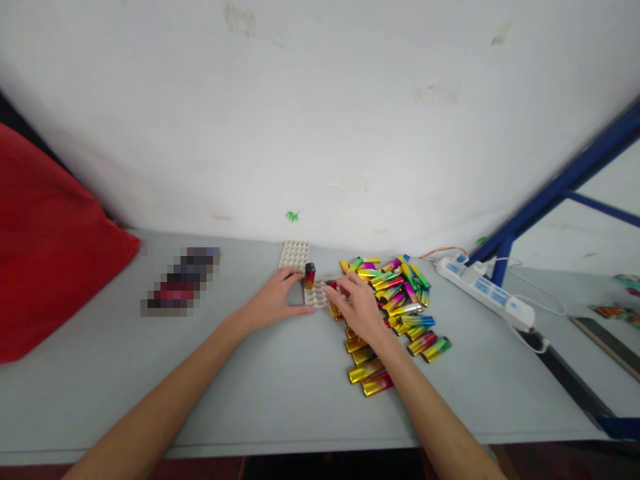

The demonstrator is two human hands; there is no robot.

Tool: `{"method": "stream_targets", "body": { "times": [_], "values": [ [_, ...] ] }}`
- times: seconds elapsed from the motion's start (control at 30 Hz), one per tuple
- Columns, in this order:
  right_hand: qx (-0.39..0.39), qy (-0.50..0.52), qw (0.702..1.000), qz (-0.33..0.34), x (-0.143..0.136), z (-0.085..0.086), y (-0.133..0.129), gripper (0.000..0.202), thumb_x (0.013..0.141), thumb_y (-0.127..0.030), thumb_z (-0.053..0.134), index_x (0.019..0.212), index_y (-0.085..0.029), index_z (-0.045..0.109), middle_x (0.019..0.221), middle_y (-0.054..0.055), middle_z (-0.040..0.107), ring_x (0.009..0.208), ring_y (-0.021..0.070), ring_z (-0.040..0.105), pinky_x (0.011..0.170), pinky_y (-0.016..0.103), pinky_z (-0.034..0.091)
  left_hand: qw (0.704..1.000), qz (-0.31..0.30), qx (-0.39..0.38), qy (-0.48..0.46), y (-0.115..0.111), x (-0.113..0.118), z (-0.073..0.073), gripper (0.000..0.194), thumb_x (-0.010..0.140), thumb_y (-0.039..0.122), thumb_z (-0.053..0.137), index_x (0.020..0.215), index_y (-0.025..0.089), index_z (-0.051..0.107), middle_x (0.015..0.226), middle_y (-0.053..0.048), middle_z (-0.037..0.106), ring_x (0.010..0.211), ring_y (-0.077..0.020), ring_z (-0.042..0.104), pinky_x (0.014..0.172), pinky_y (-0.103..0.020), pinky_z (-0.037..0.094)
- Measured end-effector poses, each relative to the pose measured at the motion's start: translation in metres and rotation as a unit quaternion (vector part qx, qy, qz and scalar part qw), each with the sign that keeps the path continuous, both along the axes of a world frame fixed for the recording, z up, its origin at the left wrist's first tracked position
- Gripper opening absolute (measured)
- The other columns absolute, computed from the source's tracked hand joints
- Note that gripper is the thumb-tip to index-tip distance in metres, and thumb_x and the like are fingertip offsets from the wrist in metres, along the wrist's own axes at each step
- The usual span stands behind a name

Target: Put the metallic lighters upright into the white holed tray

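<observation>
A pale tray with rows of round pockets (317,297) lies on the grey table between my hands. One red-and-gold lighter (310,276) with a dark top stands upright at its far left corner. My left hand (275,297) grips the tray's left side, thumb along the near edge and fingers by the standing lighter. At the tray's right side, my right hand (357,303) has its fingers closed on another red-and-yellow lighter (333,308), partly covered by the fingers. Beside and beneath that hand spreads a loose pile of shiny multicoloured lighters (395,293).
A second pocketed tray (295,254) lies behind, near the white wall. To the right is a white power strip (485,293) with cables, beside a blue metal frame (555,190). A red cloth-like item (55,247) and a blurred-out object (183,280) are on the left.
</observation>
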State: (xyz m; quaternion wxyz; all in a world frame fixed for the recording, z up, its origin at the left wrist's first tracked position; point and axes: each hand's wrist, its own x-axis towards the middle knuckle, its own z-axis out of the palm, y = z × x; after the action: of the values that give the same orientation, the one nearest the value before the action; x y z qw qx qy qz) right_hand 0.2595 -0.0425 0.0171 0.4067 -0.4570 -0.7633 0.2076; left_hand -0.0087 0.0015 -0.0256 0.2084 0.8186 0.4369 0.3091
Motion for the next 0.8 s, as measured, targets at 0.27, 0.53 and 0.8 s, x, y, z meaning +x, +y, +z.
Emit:
{"method": "stream_targets", "body": {
  "times": [0.27, 0.53, 0.8],
  "values": [
    [-0.040, -0.001, 0.999, 0.025, -0.015, -0.004, 0.014, 0.028, 0.120, -0.046, 0.064, 0.107, -0.025, 0.077, 0.100, 0.008, 0.088, 0.093, 0.0273, 0.083, 0.086, 0.035, 0.057, 1.000, -0.008, -0.004, -0.002, 0.000, 0.000, -0.001, 0.078, 0.083, 0.075, 0.095, 0.140, 0.023, 0.080, 0.150, -0.018, 0.074, 0.143, -0.0431, 0.070, 0.130, -0.061, 0.055],
    [-0.002, -0.214, 0.977, 0.005, -0.027, -0.003, 0.021, 0.014, 0.120, -0.033, 0.071, 0.114, -0.022, 0.077, 0.109, 0.013, 0.086, 0.101, 0.0282, 0.082, 0.089, 0.034, 0.057, 1.000, -0.010, 0.006, -0.006, 0.000, 0.003, 0.000, 0.072, 0.082, 0.073, 0.096, 0.134, 0.024, 0.081, 0.146, -0.017, 0.076, 0.141, -0.0436, 0.071, 0.129, -0.062, 0.056],
    [0.015, -0.202, 0.979, 0.002, -0.002, 0.012, 0.011, 0.015, 0.117, -0.024, 0.069, 0.112, -0.022, 0.082, 0.110, 0.012, 0.081, 0.097, 0.0282, 0.078, 0.095, 0.041, 0.060, 1.000, -0.006, 0.003, 0.000, 0.000, 0.002, 0.001, 0.072, 0.083, 0.078, 0.092, 0.131, 0.025, 0.081, 0.147, -0.016, 0.076, 0.140, -0.0433, 0.071, 0.130, -0.061, 0.056]
  ]
}}
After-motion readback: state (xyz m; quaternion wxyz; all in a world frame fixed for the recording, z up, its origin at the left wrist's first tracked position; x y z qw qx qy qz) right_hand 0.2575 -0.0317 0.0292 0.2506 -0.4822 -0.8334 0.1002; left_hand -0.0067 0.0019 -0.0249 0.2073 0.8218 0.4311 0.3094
